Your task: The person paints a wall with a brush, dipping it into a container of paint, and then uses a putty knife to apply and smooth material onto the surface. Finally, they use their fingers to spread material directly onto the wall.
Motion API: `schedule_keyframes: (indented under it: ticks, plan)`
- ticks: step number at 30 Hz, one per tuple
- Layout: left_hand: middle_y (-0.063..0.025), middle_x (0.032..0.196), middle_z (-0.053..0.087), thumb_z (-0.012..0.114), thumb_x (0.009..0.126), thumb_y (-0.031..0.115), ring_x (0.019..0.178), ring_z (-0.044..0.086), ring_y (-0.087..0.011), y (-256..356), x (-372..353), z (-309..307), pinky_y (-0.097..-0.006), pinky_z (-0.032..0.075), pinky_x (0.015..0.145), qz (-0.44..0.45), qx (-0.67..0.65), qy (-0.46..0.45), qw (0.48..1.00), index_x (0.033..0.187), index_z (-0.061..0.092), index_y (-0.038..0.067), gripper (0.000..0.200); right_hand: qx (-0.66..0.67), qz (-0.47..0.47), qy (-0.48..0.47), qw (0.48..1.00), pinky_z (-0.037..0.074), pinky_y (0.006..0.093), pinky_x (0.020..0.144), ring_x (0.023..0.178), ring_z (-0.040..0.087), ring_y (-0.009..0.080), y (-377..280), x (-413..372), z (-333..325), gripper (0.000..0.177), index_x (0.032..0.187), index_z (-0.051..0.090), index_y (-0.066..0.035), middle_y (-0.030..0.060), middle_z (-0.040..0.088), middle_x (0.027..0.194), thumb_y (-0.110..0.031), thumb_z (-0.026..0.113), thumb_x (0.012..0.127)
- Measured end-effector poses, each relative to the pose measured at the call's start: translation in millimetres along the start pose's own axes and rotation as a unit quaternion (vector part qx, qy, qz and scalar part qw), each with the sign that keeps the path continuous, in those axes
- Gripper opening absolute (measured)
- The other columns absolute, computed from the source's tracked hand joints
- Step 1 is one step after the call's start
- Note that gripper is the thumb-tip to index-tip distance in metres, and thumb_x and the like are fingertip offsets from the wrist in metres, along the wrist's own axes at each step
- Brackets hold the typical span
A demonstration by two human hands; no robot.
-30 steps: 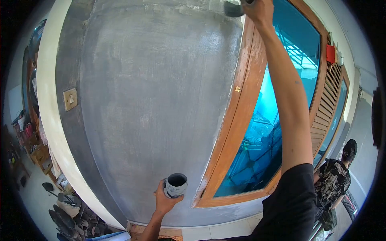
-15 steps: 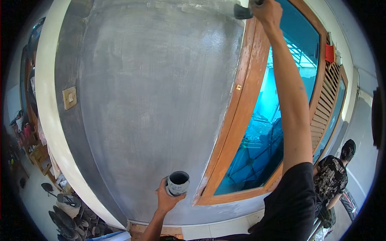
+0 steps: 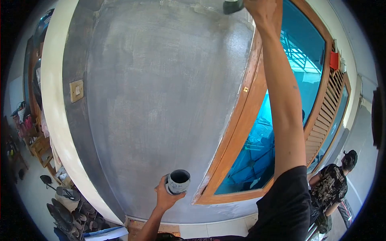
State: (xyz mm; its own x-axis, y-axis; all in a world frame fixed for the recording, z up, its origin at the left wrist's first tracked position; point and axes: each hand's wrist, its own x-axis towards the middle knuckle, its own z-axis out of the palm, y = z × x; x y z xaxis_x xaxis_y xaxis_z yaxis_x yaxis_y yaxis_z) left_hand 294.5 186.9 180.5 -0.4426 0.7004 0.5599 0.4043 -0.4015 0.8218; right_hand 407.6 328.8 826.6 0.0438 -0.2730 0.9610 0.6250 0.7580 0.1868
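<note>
My left hand (image 3: pixel 165 197) is wrapped round a grey-smeared cup (image 3: pixel 178 181) with a dark inside, low in front of the wall. High up, my right hand (image 3: pixel 263 10) grips a brush (image 3: pixel 233 6) whose dark bristles lie against or close to the grey wall (image 3: pixel 157 96). The top of that hand and the brush handle are partly cut off by the frame edge. Wet-looking sheen shows on the wall below the brush, beside the wooden window frame (image 3: pixel 237 120).
A light switch (image 3: pixel 76 91) is on the wall's left part. Blue glass (image 3: pixel 305 60) fills the window behind my right arm. At the lower right another person (image 3: pixel 329 184) faces away. Shoes (image 3: pixel 64 215) are piled at the lower left.
My right hand and the brush have moved left and slightly up along the wall. The view has shifted a little. My left hand still holds the cup.
</note>
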Motion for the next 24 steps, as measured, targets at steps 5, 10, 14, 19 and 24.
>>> schedule_keyframes:
  ticks: [5, 10, 14, 19, 24]
  plan:
    - [-0.0144, 0.113, 0.071, 0.095, 0.059, 0.014, 0.108, 0.069, -0.0245, 4, 8, -6, -0.0393, 0.055, 0.097, 0.008, 0.003, 0.013, 1.000, 0.125, 0.055, 0.002, 0.078, 0.175, -0.015, 0.062, 0.983, 0.058, 0.0372, 0.072, 0.078, 0.075, 0.0297, -28, -18, 27, 0.020, 0.090, 0.072, 0.004, 0.0209, 0.074, 0.082, -0.014, 0.076, 0.082]
    - [-0.0143, 0.114, 0.071, 0.095, 0.059, 0.015, 0.109, 0.069, -0.0248, 7, 5, -11, -0.0398, 0.054, 0.098, 0.004, -0.026, -0.004, 1.000, 0.126, 0.055, 0.002, 0.079, 0.029, -0.057, 0.051, 0.997, 0.058, 0.0383, 0.071, 0.077, 0.075, 0.0296, -13, -25, 12, 0.014, 0.091, 0.074, -0.003, 0.0182, 0.074, 0.081, -0.013, 0.075, 0.081]
    - [-0.0147, 0.114, 0.071, 0.095, 0.059, 0.016, 0.109, 0.069, -0.0253, 5, 3, -20, -0.0400, 0.054, 0.098, 0.004, 0.012, -0.011, 1.000, 0.126, 0.055, 0.002, 0.079, 0.108, -0.043, 0.098, 0.988, 0.059, 0.0369, 0.070, 0.081, 0.077, 0.0285, -50, -26, -8, 0.015, 0.094, 0.075, -0.004, 0.0187, 0.075, 0.084, -0.015, 0.074, 0.083]
    - [-0.0148, 0.114, 0.070, 0.096, 0.060, 0.017, 0.108, 0.070, -0.0262, -5, 1, -25, -0.0405, 0.055, 0.096, -0.014, 0.005, -0.003, 1.000, 0.125, 0.055, 0.003, 0.078, -0.016, -0.031, 0.005, 0.999, 0.057, 0.0386, 0.076, 0.083, 0.076, 0.0288, -38, -37, -6, 0.017, 0.095, 0.075, -0.005, 0.0178, 0.075, 0.085, -0.018, 0.075, 0.084]
    - [-0.0145, 0.113, 0.071, 0.095, 0.060, 0.017, 0.107, 0.070, -0.0257, -12, -2, -46, -0.0405, 0.055, 0.097, -0.014, 0.019, -0.005, 1.000, 0.125, 0.055, 0.003, 0.078, -0.001, -0.033, 0.080, 0.996, 0.057, 0.0396, 0.077, 0.084, 0.075, 0.0307, -56, -31, -24, 0.016, 0.093, 0.075, -0.005, 0.0175, 0.075, 0.088, -0.018, 0.074, 0.085]
